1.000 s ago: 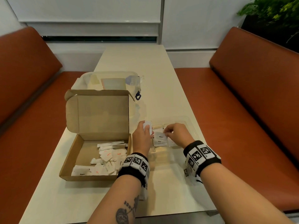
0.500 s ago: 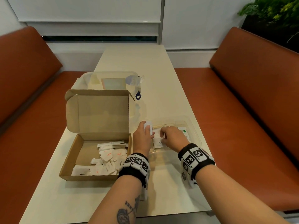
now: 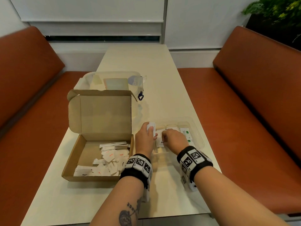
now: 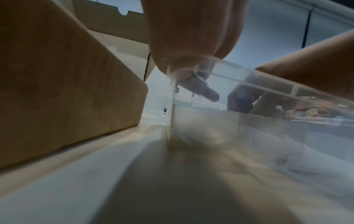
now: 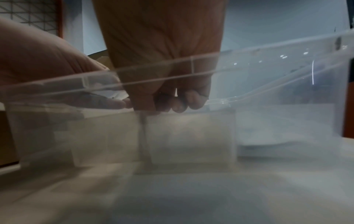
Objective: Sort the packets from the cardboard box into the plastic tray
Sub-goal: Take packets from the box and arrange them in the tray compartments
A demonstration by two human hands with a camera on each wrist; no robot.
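Observation:
The open cardboard box (image 3: 76, 154) lies at the table's left with several white packets (image 3: 112, 159) in it. To its right sits the clear plastic tray (image 3: 197, 128) with dividers. My left hand (image 3: 150, 130) rests at the tray's left edge and grips a few white packets (image 3: 152, 125) upright. My right hand (image 3: 164, 136) is curled inside the tray, fingertips pinching a white pepper packet (image 3: 160, 141) in a middle compartment. A green-printed packet (image 3: 186, 134) lies in the right compartment. The right wrist view shows the curled fingers (image 5: 178, 104) behind the tray wall (image 5: 268, 65).
A clear lidded container (image 3: 114, 80) stands behind the box's raised lid (image 3: 101, 111). Orange benches (image 3: 244, 111) flank the narrow cream table (image 3: 138, 59). The table's near edge is close under my forearms. A plant (image 3: 276, 10) is at the far right.
My right hand has slid left inside the tray, uncovering the green-printed packet in the right compartment. The left hand has stayed put with its packets.

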